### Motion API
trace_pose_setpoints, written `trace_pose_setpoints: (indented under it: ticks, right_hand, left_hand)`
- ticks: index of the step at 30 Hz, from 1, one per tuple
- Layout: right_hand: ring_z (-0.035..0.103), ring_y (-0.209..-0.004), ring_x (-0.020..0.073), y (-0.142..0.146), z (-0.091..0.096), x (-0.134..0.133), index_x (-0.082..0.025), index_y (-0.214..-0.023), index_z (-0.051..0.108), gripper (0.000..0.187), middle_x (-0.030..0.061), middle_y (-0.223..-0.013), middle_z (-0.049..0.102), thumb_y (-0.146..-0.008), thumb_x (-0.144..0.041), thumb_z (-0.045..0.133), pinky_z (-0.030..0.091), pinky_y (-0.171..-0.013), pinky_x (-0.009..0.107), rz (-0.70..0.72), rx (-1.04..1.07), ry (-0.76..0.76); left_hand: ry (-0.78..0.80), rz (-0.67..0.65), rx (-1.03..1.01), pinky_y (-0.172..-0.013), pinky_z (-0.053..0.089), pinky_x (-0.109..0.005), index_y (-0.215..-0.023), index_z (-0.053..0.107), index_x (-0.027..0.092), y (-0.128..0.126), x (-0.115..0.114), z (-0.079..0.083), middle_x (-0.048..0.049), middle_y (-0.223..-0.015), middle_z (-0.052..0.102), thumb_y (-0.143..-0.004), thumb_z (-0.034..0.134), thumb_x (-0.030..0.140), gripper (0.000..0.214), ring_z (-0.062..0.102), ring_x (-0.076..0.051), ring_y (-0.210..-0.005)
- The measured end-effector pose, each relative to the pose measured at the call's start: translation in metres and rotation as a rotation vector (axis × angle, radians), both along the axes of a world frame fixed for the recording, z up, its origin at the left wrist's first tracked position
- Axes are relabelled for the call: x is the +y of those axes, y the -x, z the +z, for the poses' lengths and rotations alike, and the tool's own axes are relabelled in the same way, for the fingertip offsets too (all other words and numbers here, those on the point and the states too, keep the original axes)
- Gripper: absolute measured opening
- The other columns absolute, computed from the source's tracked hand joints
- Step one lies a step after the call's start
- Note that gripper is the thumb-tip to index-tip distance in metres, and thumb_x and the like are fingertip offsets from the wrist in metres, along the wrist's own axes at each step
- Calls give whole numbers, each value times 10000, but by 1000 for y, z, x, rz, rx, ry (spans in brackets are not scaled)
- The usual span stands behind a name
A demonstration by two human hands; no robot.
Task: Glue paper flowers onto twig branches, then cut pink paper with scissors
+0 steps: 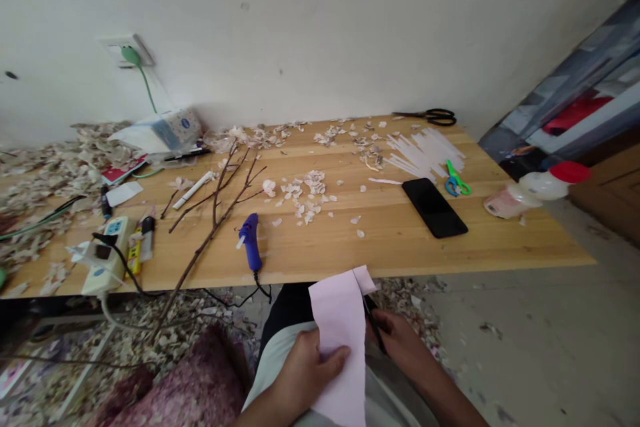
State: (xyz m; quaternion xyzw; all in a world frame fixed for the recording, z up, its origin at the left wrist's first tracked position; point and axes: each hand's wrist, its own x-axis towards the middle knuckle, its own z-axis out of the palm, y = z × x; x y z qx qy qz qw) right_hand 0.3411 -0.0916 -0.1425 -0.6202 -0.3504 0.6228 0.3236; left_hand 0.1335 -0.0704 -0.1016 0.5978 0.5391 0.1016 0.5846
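Over my lap, my left hand (313, 370) pinches a sheet of pale pink paper (343, 327) along its left side, thumb on top. My right hand (403, 340) grips dark-handled scissors (374, 325) at the sheet's right edge. Their blades reach up to the paper's top right corner, where a cut separates a narrow strip still beside the sheet. On the table beyond lie a blue glue gun (251, 243), a bare branch (215, 213) and a scatter of small pale petals (305, 193).
On the wooden table (350, 253) lie a black phone (434, 207), green-and-blue scissors (456, 180), black scissors (434, 116) and translucent white sticks (425, 150). Red-capped bottles (530, 190) stand at right. A power strip (107, 257), tissue pack (167, 130) and paper scraps crowd the left.
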Motion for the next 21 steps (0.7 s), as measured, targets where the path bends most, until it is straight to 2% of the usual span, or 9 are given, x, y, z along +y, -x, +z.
trace_pose_setpoints:
  ticks: [3,7,11,16,19,21]
  right_hand:
    - [547,-610,191,0,1,1,-226,-590,540,314,-17,-576,587,-683,-470,714,390,-588,292,-1,-5,-1]
    - [594,-692,216,0,-1,2,-210,-684,608,317,13,-690,667,-672,-505,722,448,-669,317,-3,7,-7]
    - [480,-581,158,0,-4,1,-223,-610,528,302,-39,-570,533,-682,-464,694,358,-573,277,4,-5,14]
    - [379,-555,126,0,-6,0,-233,-570,466,295,-62,-543,429,-676,-434,654,261,-554,267,4,-31,28]
    - [363,-554,124,1,-5,0,-236,-552,449,284,-63,-539,407,-674,-420,629,248,-556,269,9,-27,25]
    - [372,-569,125,1,-2,0,-234,-570,449,303,-64,-553,407,-694,-434,640,257,-565,267,11,-16,16]
  left_hand:
    - [18,1,-4,-599,419,-271,-856,743,119,0,0,1,-70,-791,749,-835,605,354,273,626,-218,-692]
    - [28,-7,2,-558,374,-268,-829,726,123,0,-1,0,-46,-714,690,-828,615,353,256,556,-188,-624]
    - [36,-13,-7,-548,363,-260,-790,717,133,1,-1,0,-32,-695,660,-827,621,333,225,534,-177,-617]
    - [33,-17,-1,-538,352,-263,-786,729,126,4,-4,-1,-27,-663,651,-833,645,346,240,528,-169,-584]
    - [70,-5,-190,-598,439,-269,-895,745,128,13,-5,-11,-63,-783,719,-847,668,497,380,615,-210,-687]
    - [87,38,-327,-672,506,-290,-984,740,140,20,0,-24,-96,-899,748,-867,585,664,559,664,-248,-816]
